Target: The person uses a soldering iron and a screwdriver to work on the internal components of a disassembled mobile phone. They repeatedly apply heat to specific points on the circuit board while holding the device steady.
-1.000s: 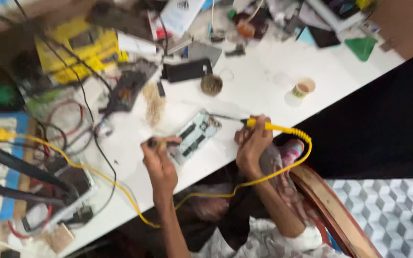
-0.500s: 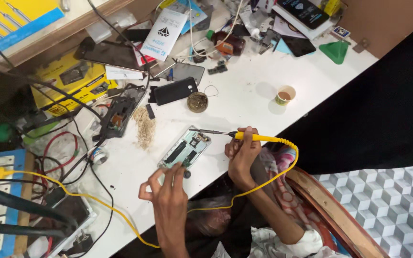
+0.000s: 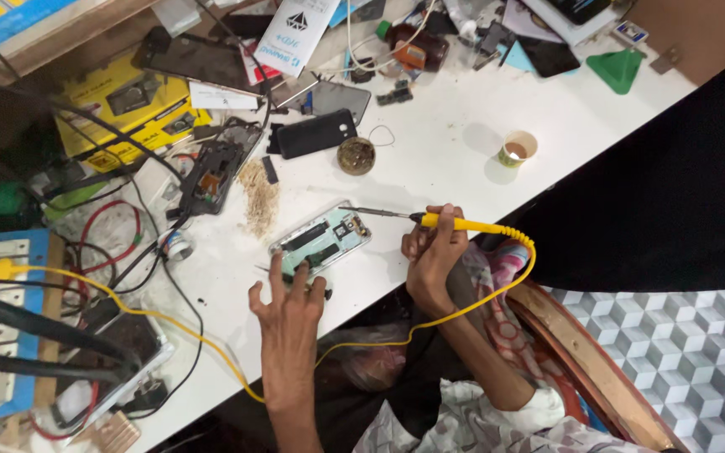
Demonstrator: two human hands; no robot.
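While the right hand keeps its fingers clamped on the yellow soldering iron at frame centre, the left hand, fingers spread, steadies the opened phone on the white worktop.

Small paper cup near white table edge; green cone; round tin; black phone
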